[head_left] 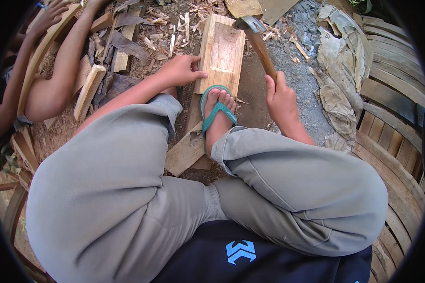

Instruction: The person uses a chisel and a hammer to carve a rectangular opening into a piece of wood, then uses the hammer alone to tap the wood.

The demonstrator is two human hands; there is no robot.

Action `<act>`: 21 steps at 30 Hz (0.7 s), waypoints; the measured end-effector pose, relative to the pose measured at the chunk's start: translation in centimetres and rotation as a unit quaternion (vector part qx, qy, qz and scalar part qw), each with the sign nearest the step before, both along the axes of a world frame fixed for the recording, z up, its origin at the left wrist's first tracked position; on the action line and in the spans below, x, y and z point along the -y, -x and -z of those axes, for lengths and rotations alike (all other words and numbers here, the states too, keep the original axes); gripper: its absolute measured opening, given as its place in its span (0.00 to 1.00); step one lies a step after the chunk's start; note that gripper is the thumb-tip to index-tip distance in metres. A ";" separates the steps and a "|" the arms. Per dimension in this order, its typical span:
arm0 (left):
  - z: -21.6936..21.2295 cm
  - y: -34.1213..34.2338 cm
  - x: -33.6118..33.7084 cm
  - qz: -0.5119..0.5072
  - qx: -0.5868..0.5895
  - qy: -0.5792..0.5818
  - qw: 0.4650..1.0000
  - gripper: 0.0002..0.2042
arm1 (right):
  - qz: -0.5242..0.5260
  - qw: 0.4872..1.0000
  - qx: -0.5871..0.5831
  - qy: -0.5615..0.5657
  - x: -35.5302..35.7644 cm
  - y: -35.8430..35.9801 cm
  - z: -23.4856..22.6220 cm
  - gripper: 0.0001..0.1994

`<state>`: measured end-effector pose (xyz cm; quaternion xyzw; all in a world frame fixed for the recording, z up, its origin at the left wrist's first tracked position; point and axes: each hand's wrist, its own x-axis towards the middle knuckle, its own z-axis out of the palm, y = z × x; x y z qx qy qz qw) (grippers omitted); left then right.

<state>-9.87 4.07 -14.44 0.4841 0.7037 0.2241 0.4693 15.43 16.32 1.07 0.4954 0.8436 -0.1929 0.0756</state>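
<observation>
Soft, even daylight fills the scene, bright without harshness, and shadows under the knees and beside the wooden block (220, 52) are faint and diffuse. No glare shows, though the crumpled paper (337, 61) looks slightly washed out. The centre is sharp. Fisheye distortion bends the curved wooden slats (392, 108) toward the rim, where a black vignette closes in.

— Do we see any packages, labels, signs or screens here?
— We find only crumpled grey-tan paper sacks (337, 61), lying at the upper right on the gravel, beside the curved wooden slats (392, 94).
</observation>
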 end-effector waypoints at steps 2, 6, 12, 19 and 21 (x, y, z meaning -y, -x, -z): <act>-0.2 0.0 -0.8 0.010 0.009 -0.005 1.000 0.37 | -0.058 0.996 0.073 0.009 0.9 -2.4 2.8 0.16; -1.8 0.6 -1.1 0.056 -0.020 0.025 0.998 0.38 | -0.069 0.989 0.131 0.005 -0.7 0.8 -0.6 0.16; -0.2 0.2 -0.4 0.018 0.000 0.001 1.000 0.39 | -0.078 0.987 0.141 0.002 2.0 -1.1 2.7 0.17; -0.3 0.2 -0.2 0.000 0.009 -0.006 1.000 0.39 | 0.005 0.999 -0.031 -0.044 0.1 0.1 -0.6 0.17; -0.4 0.1 -0.7 0.012 0.002 0.007 1.000 0.39 | -0.022 0.999 -0.034 -0.017 1.4 -2.5 2.2 0.16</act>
